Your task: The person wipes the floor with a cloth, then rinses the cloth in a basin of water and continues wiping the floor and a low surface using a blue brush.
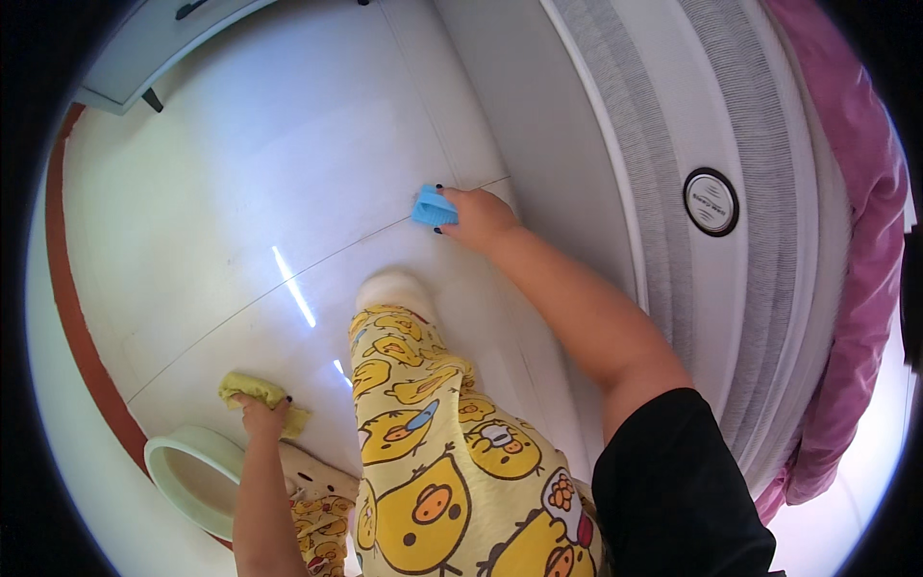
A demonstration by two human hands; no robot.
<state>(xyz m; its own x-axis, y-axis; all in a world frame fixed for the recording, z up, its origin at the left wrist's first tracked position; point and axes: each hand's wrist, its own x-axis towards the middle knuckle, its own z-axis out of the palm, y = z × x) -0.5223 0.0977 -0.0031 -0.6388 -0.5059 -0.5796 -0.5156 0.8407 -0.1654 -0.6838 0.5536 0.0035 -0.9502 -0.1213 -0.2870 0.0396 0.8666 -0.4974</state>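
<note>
My right hand point(482, 216) grips a light blue plastic scrubbing brush point(435, 208) by its handle, bristles down on the pale tiled floor point(281, 144). The brush sits over a dark grout line, close to the base of the bed. At lower left, my left hand point(261, 417) holds a crumpled yellow-green cloth point(252, 387) at the floor. Just below that hand stands a pale green basin point(160, 461) with murky-looking water in it; my left forearm covers part of its rim.
A bed with a grey base point(519, 94) and striped mattress point(707, 303) runs along the right, under a pink cover point(836, 375). A white cabinet point(144, 68) on dark legs stands at upper left. Reddish-brown skirting point(65, 288) edges the floor. My knee in chick-print trousers point(425, 461) fills the lower middle.
</note>
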